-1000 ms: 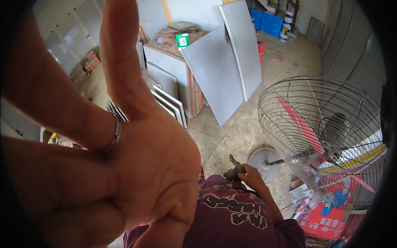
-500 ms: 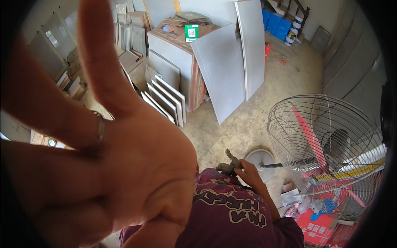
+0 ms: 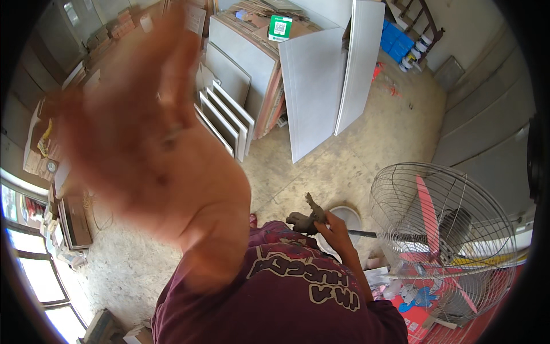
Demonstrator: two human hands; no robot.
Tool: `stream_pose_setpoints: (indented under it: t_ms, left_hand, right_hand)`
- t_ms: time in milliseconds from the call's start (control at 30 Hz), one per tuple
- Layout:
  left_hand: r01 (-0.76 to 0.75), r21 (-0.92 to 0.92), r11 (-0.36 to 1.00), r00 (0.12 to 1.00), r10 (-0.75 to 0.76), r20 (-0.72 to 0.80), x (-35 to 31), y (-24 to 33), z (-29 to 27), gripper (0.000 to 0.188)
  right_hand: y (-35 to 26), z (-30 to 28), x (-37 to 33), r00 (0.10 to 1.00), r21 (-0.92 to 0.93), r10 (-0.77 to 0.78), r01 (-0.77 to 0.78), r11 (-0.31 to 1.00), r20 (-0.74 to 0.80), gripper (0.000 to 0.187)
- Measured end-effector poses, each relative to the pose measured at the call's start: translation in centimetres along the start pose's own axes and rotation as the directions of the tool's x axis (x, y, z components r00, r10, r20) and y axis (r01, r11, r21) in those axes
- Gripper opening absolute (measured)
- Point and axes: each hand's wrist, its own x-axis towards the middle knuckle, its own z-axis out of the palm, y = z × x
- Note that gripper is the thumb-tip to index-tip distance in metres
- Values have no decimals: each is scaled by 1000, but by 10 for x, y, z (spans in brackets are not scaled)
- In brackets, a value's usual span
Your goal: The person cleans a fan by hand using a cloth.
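Note:
My left hand is raised close in front of me, its palm facing me. Motion blurs its fingers, but they look stretched out, with nothing seen in them. Lower and further right, my right hand is closed around a grey-brown, lumpy, crumpled thing held in front of my waist. One narrow piece of it sticks up; I cannot make out whether it is a bunched glove. My purple printed shirt fills the lower middle.
A standing fan with a wire cage and pink blades is close on my right. Ahead, large pale panels lean against a stack, beside smaller upright boards. Blue boxes stand at the far right. Bright windows lie at left.
The view has shifted, showing more floor and windows at left. My left hand has drawn back and turned, now smeared by motion. My right hand still holds the grey-brown thing.

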Motion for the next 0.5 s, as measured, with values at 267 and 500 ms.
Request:
stream_pose_setpoints:
  t_ms: [267,500]
  left_hand:
    - [623,502,600,358,-789,499,-158,-10,-61,59]
    - [779,416,470,202,-816,542,-225,2,-84,48]
  right_hand:
    - [-63,1,28,995,32,-102,103,994,-15,20]
    - [-76,17,41,989,-21,-127,129,991,75,21]
